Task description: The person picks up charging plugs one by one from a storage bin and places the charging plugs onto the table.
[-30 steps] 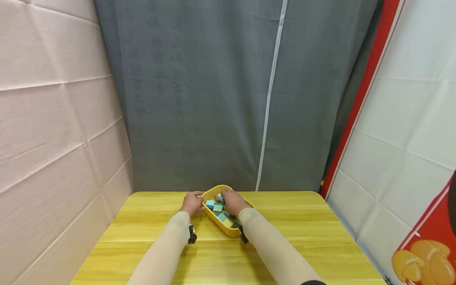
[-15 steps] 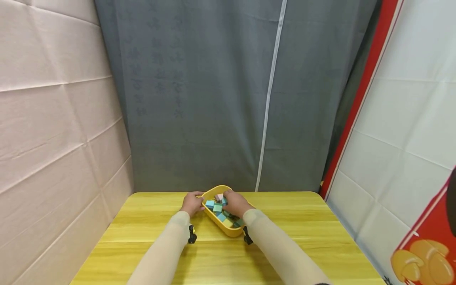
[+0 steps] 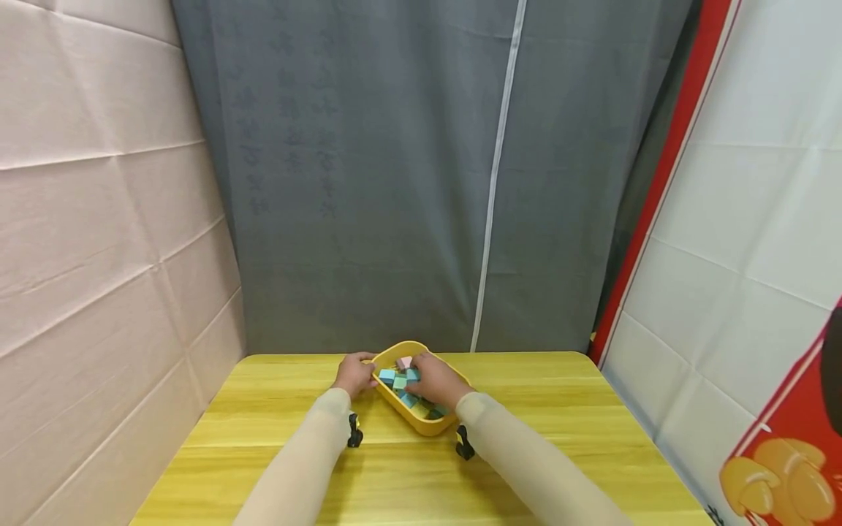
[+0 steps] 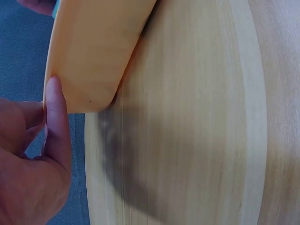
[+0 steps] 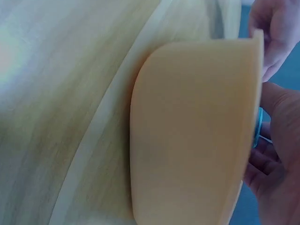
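A yellow plastic tub (image 3: 427,427) stands at an angle on the table, holding several small blocks in light blue, green, pink and yellow. My left hand (image 3: 355,375) grips its far left rim; in the left wrist view the thumb (image 4: 57,119) lies on the outer wall, with the other fingers partly hidden. My right hand (image 3: 439,380) reaches over the right side into the tub. Its thumb and fingers pinch a light-blue block (image 3: 412,375), whose teal edge (image 5: 258,126) shows between them in the right wrist view. A pink block (image 3: 404,362) lies just beyond.
The yellow wood-grain table (image 3: 566,424) extends on both sides of the tub. A grey curtain (image 3: 368,183) hangs behind its far edge. White cloth walls (image 3: 118,256) flank the table, and a red panel (image 3: 799,446) is at lower right.
My right hand has shifted slightly right and turned, its wrist moving outward from the tub; more of the light-blue block shows at its fingertips. My left hand and the tub hold their place.
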`<state>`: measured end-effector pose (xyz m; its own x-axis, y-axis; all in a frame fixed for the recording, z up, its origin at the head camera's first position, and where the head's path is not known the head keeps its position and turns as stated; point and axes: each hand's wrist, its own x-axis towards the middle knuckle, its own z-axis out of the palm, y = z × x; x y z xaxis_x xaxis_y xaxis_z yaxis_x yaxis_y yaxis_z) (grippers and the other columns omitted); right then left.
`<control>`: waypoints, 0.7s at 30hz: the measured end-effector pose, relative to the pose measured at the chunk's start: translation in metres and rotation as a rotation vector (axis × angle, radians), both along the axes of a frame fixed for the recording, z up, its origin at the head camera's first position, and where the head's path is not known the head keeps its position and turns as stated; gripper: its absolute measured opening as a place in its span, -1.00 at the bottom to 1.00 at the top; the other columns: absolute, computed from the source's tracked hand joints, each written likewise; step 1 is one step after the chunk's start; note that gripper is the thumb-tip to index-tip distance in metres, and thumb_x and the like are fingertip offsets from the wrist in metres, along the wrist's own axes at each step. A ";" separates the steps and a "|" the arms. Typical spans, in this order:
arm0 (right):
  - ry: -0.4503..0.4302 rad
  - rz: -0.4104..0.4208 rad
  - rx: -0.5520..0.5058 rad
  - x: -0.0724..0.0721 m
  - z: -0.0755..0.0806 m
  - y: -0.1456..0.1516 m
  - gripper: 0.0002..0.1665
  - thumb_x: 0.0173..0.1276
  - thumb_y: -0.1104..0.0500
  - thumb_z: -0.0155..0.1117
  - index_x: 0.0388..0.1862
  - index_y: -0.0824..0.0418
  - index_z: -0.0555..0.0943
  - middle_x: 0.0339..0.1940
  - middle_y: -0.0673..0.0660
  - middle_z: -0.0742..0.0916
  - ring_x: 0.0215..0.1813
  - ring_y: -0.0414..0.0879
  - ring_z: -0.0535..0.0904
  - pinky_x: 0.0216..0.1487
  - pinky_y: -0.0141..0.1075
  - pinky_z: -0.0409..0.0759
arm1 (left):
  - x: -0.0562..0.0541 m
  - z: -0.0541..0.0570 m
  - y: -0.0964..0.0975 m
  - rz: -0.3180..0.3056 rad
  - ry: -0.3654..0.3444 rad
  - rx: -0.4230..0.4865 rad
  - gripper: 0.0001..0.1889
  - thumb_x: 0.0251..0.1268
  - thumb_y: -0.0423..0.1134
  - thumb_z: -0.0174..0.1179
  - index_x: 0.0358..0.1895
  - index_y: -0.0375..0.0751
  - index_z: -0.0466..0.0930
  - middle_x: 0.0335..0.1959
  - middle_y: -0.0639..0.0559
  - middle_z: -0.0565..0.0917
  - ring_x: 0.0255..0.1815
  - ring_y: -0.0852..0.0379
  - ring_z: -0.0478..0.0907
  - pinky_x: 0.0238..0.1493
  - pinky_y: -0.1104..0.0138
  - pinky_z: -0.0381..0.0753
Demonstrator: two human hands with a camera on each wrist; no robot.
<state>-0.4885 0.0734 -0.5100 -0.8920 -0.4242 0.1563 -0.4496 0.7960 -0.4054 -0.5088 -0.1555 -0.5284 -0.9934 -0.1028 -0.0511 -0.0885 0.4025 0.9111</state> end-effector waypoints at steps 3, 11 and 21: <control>0.008 0.015 -0.031 0.008 0.007 0.003 -0.50 0.43 -0.06 0.66 0.16 0.18 0.71 -0.05 0.00 0.64 -0.14 -0.14 0.57 0.05 -0.22 0.72 | 0.002 0.002 0.001 -0.004 0.004 0.001 -0.61 0.71 -0.39 0.18 0.45 -0.38 0.63 0.09 -0.35 0.72 -0.31 0.06 0.74 -0.23 0.24 0.89; 0.038 0.039 -0.076 0.026 0.020 0.009 -0.51 0.41 -0.09 0.67 0.13 0.14 0.73 -0.07 -0.04 0.65 -0.14 -0.19 0.58 0.06 -0.22 0.75 | 0.002 0.004 0.002 -0.014 0.023 -0.014 -0.61 0.69 -0.41 0.19 0.45 -0.40 0.63 0.00 -0.33 0.74 -0.35 0.08 0.72 -0.10 0.10 0.91; 0.125 0.133 -0.050 0.059 0.026 0.008 -0.51 0.36 -0.07 0.72 0.06 0.13 0.70 -0.04 0.01 0.66 -0.12 -0.18 0.55 -0.05 -0.31 0.67 | 0.000 0.000 0.000 -0.025 0.030 -0.012 -0.62 0.65 -0.43 0.20 0.40 -0.42 0.66 -0.03 -0.31 0.74 -0.41 0.12 0.71 -0.19 0.13 0.91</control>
